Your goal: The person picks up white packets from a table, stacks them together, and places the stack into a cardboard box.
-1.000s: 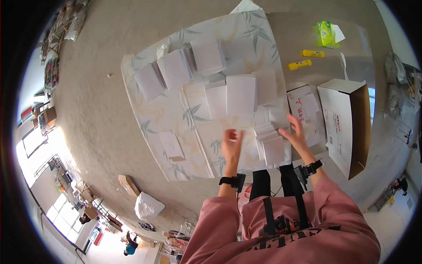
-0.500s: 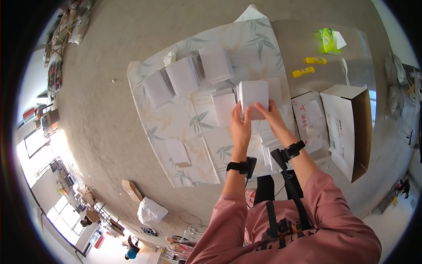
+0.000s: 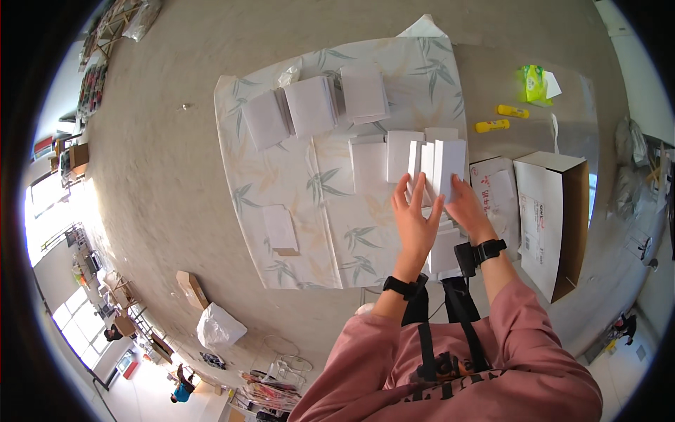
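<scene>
Between my two hands is a bundle of plain white booklets [image 3: 447, 163], held upright and fanned into several thick sections. My left hand [image 3: 416, 224] grips the bundle's left side near the bottom, fingertips against the sections. At the lower right edge, my right hand [image 3: 470, 208] closes on it, most of its fingers hidden behind. Just left of the bundle lies a white stack [image 3: 403, 151], with another white stack [image 3: 368, 167] beside it. More white piles [image 3: 443, 252] rest under my wrists, partly covered.
Three white stacks [image 3: 311, 105] line the far side of the leaf-patterned tablecloth [image 3: 281, 183]. A small white piece [image 3: 279, 228] lies at the near left. To the right are two yellow tubes [image 3: 492, 126], a green packet [image 3: 534, 84] and an open cardboard box [image 3: 552, 225].
The held bundle has moved right and spread from one compact block into separate sections. Both hands have shifted right with it. A white stack now shows to its left.
</scene>
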{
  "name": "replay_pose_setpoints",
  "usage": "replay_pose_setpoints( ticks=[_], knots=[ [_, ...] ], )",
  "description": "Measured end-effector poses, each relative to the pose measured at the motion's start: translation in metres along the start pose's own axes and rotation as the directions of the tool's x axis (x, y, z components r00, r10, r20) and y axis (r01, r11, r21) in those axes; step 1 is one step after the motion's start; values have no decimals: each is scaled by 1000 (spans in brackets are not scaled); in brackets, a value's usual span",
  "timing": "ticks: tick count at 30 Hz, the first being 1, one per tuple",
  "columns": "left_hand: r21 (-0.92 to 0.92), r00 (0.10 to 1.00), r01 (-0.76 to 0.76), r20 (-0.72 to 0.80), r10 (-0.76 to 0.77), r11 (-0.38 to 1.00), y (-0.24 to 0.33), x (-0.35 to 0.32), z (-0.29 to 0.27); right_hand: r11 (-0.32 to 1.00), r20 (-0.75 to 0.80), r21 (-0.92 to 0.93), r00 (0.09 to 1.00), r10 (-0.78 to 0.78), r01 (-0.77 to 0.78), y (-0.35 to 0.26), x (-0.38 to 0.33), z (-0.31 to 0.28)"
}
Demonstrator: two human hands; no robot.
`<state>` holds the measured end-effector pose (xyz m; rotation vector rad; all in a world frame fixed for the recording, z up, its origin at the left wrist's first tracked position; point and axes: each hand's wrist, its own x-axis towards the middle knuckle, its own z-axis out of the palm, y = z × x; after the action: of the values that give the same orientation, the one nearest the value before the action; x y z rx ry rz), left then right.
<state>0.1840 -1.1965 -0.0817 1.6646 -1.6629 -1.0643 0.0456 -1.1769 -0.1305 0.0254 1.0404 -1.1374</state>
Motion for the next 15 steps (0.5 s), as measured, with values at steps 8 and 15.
replay_pose_setpoints(
  ticks=[8,15],
  knots=[
    [-196,1000,-3,-31,-3,981,3,2,-8,919,139,390,990,9,-63,6,2,-7],
    [-234,999,-24,-35,17,972,-18,14,-4,965,27,261,1000,-14,7,3,9,1]
  ],
)
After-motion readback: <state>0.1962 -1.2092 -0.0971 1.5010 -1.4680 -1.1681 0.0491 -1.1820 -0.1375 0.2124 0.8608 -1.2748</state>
